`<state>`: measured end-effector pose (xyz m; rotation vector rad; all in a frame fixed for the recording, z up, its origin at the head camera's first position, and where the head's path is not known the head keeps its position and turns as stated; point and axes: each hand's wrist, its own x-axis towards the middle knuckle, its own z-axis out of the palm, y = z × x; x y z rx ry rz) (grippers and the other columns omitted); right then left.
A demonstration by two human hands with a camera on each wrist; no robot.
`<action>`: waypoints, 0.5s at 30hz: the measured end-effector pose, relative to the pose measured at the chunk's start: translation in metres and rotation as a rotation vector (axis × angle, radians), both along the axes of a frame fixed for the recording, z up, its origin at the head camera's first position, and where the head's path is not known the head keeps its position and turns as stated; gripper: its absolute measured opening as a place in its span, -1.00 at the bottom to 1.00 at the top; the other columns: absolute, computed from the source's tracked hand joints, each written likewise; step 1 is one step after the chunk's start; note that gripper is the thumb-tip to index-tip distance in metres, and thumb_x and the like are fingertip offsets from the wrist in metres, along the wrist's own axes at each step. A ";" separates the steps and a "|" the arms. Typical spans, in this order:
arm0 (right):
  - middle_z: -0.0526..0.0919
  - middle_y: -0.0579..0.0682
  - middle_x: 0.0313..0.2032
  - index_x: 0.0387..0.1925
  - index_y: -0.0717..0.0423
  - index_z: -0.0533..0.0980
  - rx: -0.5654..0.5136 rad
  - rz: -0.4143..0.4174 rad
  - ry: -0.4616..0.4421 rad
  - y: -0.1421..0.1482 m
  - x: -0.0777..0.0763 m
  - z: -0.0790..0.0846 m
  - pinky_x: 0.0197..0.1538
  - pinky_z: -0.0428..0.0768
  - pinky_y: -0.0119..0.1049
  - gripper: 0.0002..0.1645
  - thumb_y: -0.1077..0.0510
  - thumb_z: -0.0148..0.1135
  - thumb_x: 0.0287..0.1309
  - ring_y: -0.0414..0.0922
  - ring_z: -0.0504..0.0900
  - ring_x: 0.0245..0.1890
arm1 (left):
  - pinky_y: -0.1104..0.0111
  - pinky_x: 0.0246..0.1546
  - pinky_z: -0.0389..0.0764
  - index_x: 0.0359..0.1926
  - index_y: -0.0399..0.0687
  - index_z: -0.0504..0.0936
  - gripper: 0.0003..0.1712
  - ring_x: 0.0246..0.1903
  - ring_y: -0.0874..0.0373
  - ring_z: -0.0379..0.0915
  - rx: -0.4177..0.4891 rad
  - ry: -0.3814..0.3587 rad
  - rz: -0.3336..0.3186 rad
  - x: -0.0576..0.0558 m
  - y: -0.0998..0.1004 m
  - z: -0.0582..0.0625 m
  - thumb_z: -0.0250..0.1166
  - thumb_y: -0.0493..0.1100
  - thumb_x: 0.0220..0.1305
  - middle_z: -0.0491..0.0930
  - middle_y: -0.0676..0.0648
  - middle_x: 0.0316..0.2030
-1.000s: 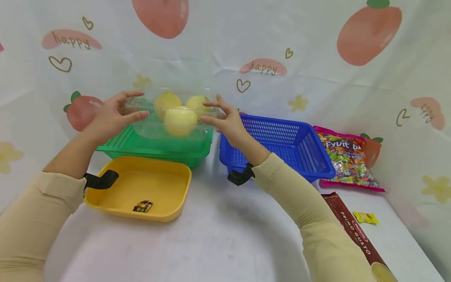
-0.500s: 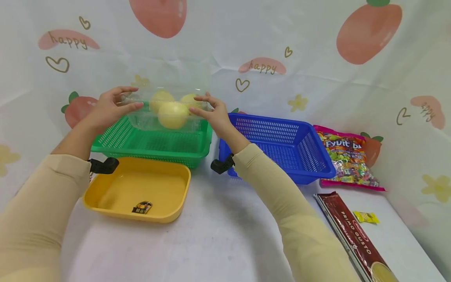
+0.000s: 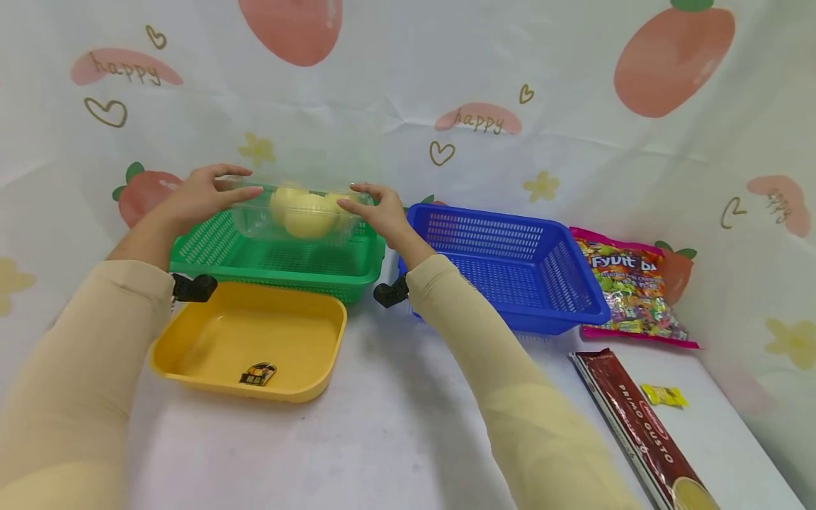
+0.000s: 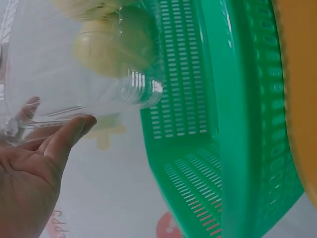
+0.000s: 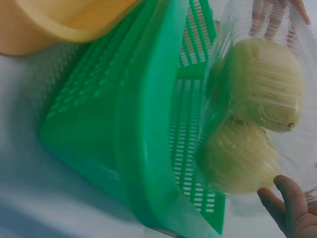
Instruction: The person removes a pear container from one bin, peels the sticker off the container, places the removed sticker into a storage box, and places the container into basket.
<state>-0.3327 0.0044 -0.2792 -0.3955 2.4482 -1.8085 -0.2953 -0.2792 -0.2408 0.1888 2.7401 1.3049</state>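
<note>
A clear plastic box (image 3: 258,219) holding three pale yellow round fruits (image 3: 309,217) hangs over the green basket (image 3: 287,275), tilted slightly down to the right. My left hand (image 3: 197,197) grips its left end, thumb toward me. At the right end my right hand (image 3: 384,214) pinches the edge between thumb and fingers. The left wrist view shows the left thumb (image 4: 69,136) pressing the box wall above the basket's inside. In the right wrist view, the right fingertips (image 5: 290,198) touch the box beside a fruit (image 5: 237,156). The exact kind of fruit is unclear.
A yellow basin (image 3: 255,333) with a dark sticker stands before the green basket. To the right are a blue basket (image 3: 510,312), a candy bag (image 3: 627,287), a long brown packet (image 3: 644,425) and a small yellow wrapped sweet (image 3: 664,395). A printed cloth hangs behind.
Both hands have shifted the box slightly left and lowered it toward the green basket. Its fruits look less exposed behind the front wall. The other things stay put.
</note>
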 end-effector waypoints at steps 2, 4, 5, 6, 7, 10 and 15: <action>0.29 -0.11 0.34 0.17 -0.12 0.46 0.011 0.001 -0.019 -0.001 -0.003 -0.001 0.28 0.40 -0.13 -0.41 -0.05 0.31 0.06 -0.09 0.14 0.40 | -0.17 0.26 0.17 0.44 -0.05 -0.01 -0.09 0.27 -0.32 0.09 -0.009 -0.024 -0.007 -0.003 0.001 -0.001 0.09 0.26 0.23 -0.05 -0.34 0.41; 0.28 -0.08 0.35 0.20 -0.09 0.43 0.008 0.007 -0.044 -0.001 -0.005 -0.002 0.24 0.44 -0.15 -0.39 -0.04 0.29 0.08 -0.07 0.21 0.37 | -0.15 0.27 0.19 0.44 -0.10 -0.02 -0.07 0.27 -0.32 0.09 -0.018 -0.036 -0.010 -0.007 0.001 -0.003 0.07 0.27 0.23 -0.07 -0.34 0.42; 0.26 -0.07 0.35 0.21 -0.08 0.42 0.009 0.012 -0.056 -0.002 -0.006 -0.001 0.23 0.46 -0.17 -0.39 -0.04 0.29 0.09 -0.07 0.22 0.36 | -0.14 0.27 0.19 0.44 -0.11 -0.03 -0.06 0.27 -0.32 0.09 -0.021 -0.041 -0.013 -0.009 0.001 -0.004 0.06 0.28 0.23 -0.09 -0.34 0.42; 0.25 -0.05 0.36 0.22 -0.07 0.41 0.011 0.017 -0.066 -0.002 -0.007 -0.001 0.21 0.48 -0.17 -0.38 -0.03 0.28 0.10 -0.06 0.23 0.36 | -0.13 0.27 0.20 0.43 -0.14 -0.03 -0.06 0.28 -0.31 0.09 -0.023 -0.044 -0.014 -0.010 0.001 -0.005 0.06 0.27 0.24 -0.08 -0.35 0.42; 0.23 -0.05 0.37 0.23 -0.06 0.40 0.014 0.023 -0.077 -0.002 -0.008 0.000 0.20 0.49 -0.18 -0.37 -0.03 0.27 0.11 -0.05 0.22 0.36 | -0.11 0.27 0.21 0.43 -0.15 -0.03 -0.06 0.28 -0.30 0.09 -0.021 -0.049 -0.018 -0.011 0.000 -0.005 0.06 0.27 0.24 -0.09 -0.35 0.42; 0.16 -0.05 0.40 0.26 -0.05 0.36 0.028 0.049 -0.105 -0.003 -0.010 0.002 0.21 0.47 -0.20 -0.37 -0.02 0.23 0.15 -0.05 0.17 0.39 | -0.09 0.28 0.20 0.44 -0.15 -0.06 -0.06 0.30 -0.29 0.05 -0.018 -0.076 -0.030 -0.015 -0.003 -0.006 0.06 0.25 0.25 -0.12 -0.35 0.42; 0.09 -0.06 0.42 0.30 -0.01 0.29 0.056 0.112 -0.147 -0.008 -0.013 0.002 0.25 0.44 -0.21 -0.36 0.00 0.16 0.21 -0.07 0.16 0.39 | -0.08 0.30 0.18 0.45 -0.15 -0.12 -0.04 0.32 -0.28 0.01 -0.033 -0.123 -0.043 -0.017 -0.010 -0.005 0.04 0.25 0.26 -0.14 -0.36 0.42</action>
